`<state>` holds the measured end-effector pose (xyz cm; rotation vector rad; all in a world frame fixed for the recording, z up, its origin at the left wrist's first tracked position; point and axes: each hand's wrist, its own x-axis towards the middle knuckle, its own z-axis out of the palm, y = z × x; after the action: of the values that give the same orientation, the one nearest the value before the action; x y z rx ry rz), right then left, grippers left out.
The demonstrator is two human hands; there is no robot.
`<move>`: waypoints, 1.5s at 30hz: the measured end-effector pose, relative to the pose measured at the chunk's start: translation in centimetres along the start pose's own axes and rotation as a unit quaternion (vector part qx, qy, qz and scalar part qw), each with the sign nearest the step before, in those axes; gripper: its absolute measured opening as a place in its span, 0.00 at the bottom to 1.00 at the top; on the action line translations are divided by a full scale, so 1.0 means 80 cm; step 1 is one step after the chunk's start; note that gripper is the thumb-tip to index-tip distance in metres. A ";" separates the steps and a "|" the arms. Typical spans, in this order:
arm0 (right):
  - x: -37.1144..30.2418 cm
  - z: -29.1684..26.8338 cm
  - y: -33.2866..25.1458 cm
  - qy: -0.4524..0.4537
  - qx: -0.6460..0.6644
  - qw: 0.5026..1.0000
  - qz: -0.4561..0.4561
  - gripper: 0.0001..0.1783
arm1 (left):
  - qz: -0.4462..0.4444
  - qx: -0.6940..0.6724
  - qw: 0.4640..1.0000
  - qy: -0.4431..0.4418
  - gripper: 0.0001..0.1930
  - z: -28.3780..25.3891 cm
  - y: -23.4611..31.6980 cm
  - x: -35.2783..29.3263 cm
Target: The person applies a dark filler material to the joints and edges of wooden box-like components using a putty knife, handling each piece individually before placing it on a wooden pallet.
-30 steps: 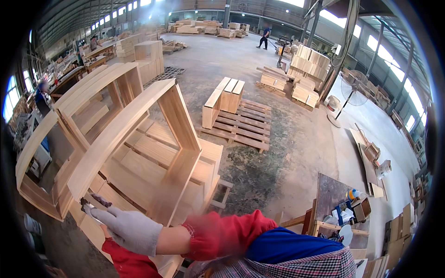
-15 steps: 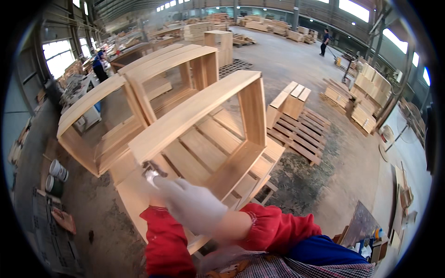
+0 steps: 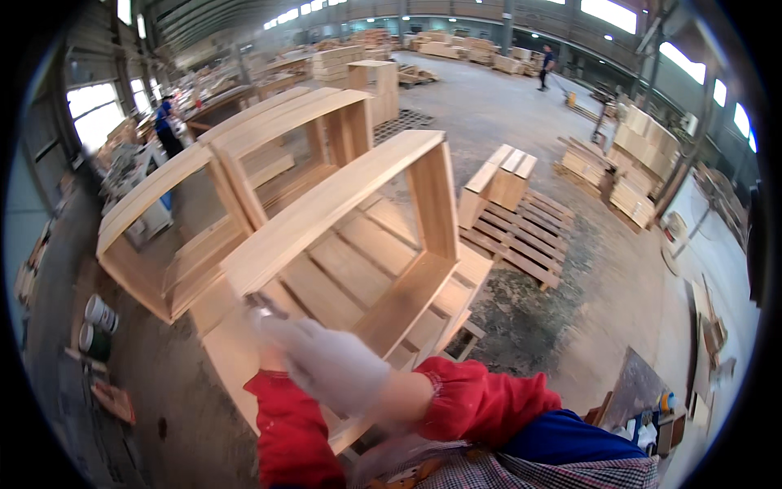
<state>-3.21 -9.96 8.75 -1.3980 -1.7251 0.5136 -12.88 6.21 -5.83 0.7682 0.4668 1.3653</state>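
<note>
A wooden box frame (image 3: pixel 334 216) stands on edge before me on a slatted wooden base. My right hand (image 3: pixel 338 367), in a whitish glove, reaches across to the frame's near left corner. Its fingers are curled round a small shiny metallic tool (image 3: pixel 262 306), too blurred for its kind to show. That tool is at the corner's edge; whether it touches the wood is unclear. Most of my left hand (image 3: pixel 273 357) is hidden behind the right glove, with only blurred skin above the red cuff showing, so its fingers cannot be made out.
Two similar frames (image 3: pixel 175 220) stand at the left. Farther right, boards lie on a slatted pallet (image 3: pixel 521 236). Buckets (image 3: pixel 100 314) sit on the floor at left. A person (image 3: pixel 167 126) is at the far left, another (image 3: pixel 546 67) at the back right.
The view has shifted slightly, so the frames sit a little further left. Both hands stay at the same corner, with the right glove and metallic tool slightly lower against it.
</note>
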 end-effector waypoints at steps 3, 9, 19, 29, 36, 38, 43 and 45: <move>0.005 0.003 0.004 0.119 0.000 0.984 -0.130 0.35 | -0.019 0.011 1.000 0.014 0.18 -0.020 -0.004 0.012; 0.003 0.012 0.006 0.055 -0.022 0.995 -0.085 0.36 | -0.038 0.021 0.999 0.020 0.18 -0.034 -0.009 0.020; 0.008 0.010 0.004 0.035 0.000 0.998 -0.052 0.34 | -0.052 0.034 0.998 0.030 0.19 -0.038 -0.007 0.025; 0.017 0.013 0.009 0.085 -0.036 0.988 -0.126 0.36 | -0.056 0.045 0.997 0.034 0.21 -0.037 -0.003 0.026; -0.070 0.005 0.093 -0.088 0.040 0.991 0.094 0.20 | -0.052 0.073 0.993 0.078 0.23 -0.048 0.007 0.054; -0.113 0.003 0.125 -0.037 0.025 0.992 0.117 0.26 | -0.053 0.077 0.992 0.087 0.24 -0.044 0.011 0.071; -0.201 0.048 0.162 -0.042 0.155 0.963 0.217 0.27 | -0.060 0.092 0.989 0.099 0.25 -0.026 0.022 0.096; -0.210 0.080 0.179 -0.021 0.174 0.952 0.252 0.20 | -0.068 0.102 0.988 0.092 0.28 -0.017 0.024 0.096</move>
<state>0.68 -20.33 -11.42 -1.5648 -1.2149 1.0773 -13.86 14.03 -4.36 0.7646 0.7995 1.2778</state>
